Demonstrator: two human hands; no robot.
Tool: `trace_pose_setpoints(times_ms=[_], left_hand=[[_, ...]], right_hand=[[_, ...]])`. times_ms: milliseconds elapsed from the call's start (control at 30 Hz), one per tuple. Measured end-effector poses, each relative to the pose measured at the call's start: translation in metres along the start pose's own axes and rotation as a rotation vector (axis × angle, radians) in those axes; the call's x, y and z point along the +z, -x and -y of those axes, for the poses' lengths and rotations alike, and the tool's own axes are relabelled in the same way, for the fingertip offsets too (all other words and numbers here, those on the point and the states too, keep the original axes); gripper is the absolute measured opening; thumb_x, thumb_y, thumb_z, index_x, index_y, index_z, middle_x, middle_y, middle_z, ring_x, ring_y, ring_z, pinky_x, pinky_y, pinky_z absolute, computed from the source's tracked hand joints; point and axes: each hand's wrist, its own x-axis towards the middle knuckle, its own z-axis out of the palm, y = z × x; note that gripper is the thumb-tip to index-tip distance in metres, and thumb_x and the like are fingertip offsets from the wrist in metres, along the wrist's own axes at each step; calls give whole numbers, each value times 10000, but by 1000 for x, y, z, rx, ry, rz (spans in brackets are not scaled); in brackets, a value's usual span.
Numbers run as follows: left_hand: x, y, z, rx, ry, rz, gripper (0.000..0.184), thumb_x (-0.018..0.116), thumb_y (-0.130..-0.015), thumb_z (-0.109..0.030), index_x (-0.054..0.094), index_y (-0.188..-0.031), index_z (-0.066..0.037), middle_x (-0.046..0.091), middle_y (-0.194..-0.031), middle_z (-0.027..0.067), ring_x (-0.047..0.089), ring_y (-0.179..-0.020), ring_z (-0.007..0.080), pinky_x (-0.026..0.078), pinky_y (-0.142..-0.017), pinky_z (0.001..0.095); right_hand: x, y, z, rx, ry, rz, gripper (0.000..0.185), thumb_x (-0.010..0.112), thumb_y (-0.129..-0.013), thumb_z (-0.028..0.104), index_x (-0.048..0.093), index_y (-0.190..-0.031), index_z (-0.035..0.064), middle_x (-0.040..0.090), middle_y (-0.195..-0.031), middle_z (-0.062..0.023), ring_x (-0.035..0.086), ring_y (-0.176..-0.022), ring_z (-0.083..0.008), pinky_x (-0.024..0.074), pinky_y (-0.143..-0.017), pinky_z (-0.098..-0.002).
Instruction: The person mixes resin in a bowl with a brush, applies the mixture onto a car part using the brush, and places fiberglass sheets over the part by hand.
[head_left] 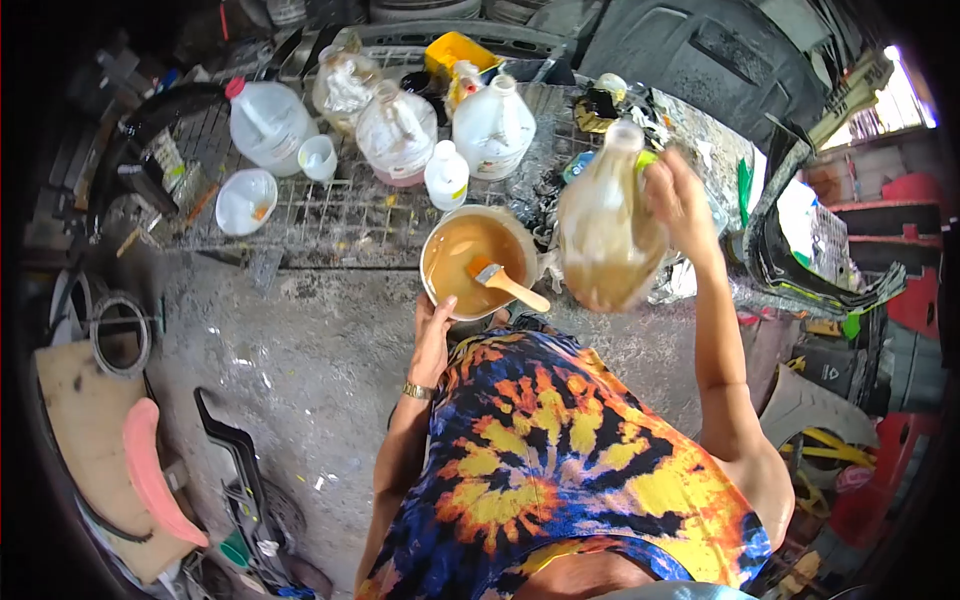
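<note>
My left hand (433, 340) grips the rim of a round white tub (428, 283) at the bench's front edge. Brownish liquid (450, 262) fills part of this tub. A paintbrush (515, 289) leans inside, its orange bristles toward the liquid and its wooden handle over the rim. To the right, my right hand (683, 205) is closed at the handle side of a large clear plastic jug (610, 225), which is blurred by motion. Brownish liquid shows low in the jug. The jug's mouth points up, and its handle is mostly hidden by my fingers.
On the grimy grid-topped bench (330, 225) stand a red-capped jug (270, 125), two more jugs (397, 135) (495, 130), a small white bottle (446, 178), a cup (318, 157) and a white bowl (247, 200). Black car parts (800, 200) crowd the right side.
</note>
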Motion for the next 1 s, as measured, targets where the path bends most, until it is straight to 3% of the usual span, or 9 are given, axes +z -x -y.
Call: trace_pose_setpoints(times_ms=[67, 167, 300, 467, 600, 667, 867, 933, 1000], left_hand=[[-8, -3, 16, 41, 17, -13, 442, 579, -895, -226, 438, -1282, -64, 547, -1197, 65, 564, -1015, 162, 465, -779, 304], [-3, 8, 15, 73, 73, -76, 492, 591, -888, -254, 415, -1298, -47, 505, -1270, 100, 508, -1140, 217, 443, -895, 390], [-5, 21, 18, 84, 79, -188, 524, 583, -885, -291, 400, -1304, -35, 467, -1320, 112, 467, -1199, 248, 416, -958, 464], [-12, 34, 24, 157, 93, -276, 560, 567, -892, -312, 376, -1343, -42, 456, -1343, 117, 473, -1205, 252, 447, -941, 453], [-8, 43, 22, 220, 125, -286, 574, 566, -891, -331, 367, -1352, -54, 446, -1355, 103, 465, -1214, 248, 441, -947, 452], [-8, 45, 19, 200, 108, -318, 579, 540, -900, -356, 352, -1360, -58, 440, -1361, 99, 453, -1227, 246, 425, -956, 452], [-8, 48, 21, 175, 64, -311, 590, 458, -922, -432, 342, -1370, -68, 434, -1368, 102, 441, -1239, 248, 392, -971, 435], [3, 50, 14, 205, 74, -331, 618, 528, -892, -398, 379, -1337, 4, 468, -1326, 139, 483, -1205, 260, 414, -976, 432], [4, 50, 13, 196, 45, -333, 598, 487, -913, -404, 361, -1358, -25, 448, -1352, 128, 460, -1230, 258, 404, -979, 434]], right_hand=[[-19, -24, 2, 16, -179, -124, 222, 449, -998, 247, 503, -860, 81, 412, -677, 64, 329, -534, -10, 257, -435, -189], [-31, -61, 12, 12, -510, -251, 214, 470, -991, 253, 522, -894, 70, 374, -658, 80, 288, -527, 2, 251, -438, -176], [-22, -124, -4, -203, -456, -374, 236, 542, -959, 250, 582, -885, 30, 485, -661, 44, 424, -541, -38, 351, -461, -209], [21, -192, -70, -254, -448, -383, 282, 563, -938, 287, 572, -891, 9, 533, -716, 1, 439, -687, -71, 401, -610, -259], [35, -213, -119, -120, -591, -420, 233, 551, -916, 249, 559, -853, 25, 523, -707, 17, 442, -667, -78, 398, -609, -257], [42, -212, -131, -67, -928, -453, 222, 520, -897, 261, 539, -791, 67, 483, -747, 41, 437, -680, -57, 394, -608, -206], [55, -203, -175, 53, -992, -521, 211, 504, -880, 232, 507, -781, 46, 473, -724, 14, 463, -634, -87, 410, -566, -235], [73, -204, -199, 3, -675, -645, 178, 511, -857, 168, 506, -778, 7, 488, -693, -34, 479, -603, -118, 420, -552, -279], [89, -209, -221, 49, -758, -654, 218, 499, -864, 191, 537, -740, 17, 505, -651, -38, 485, -554, -117, 396, -495, -276]])
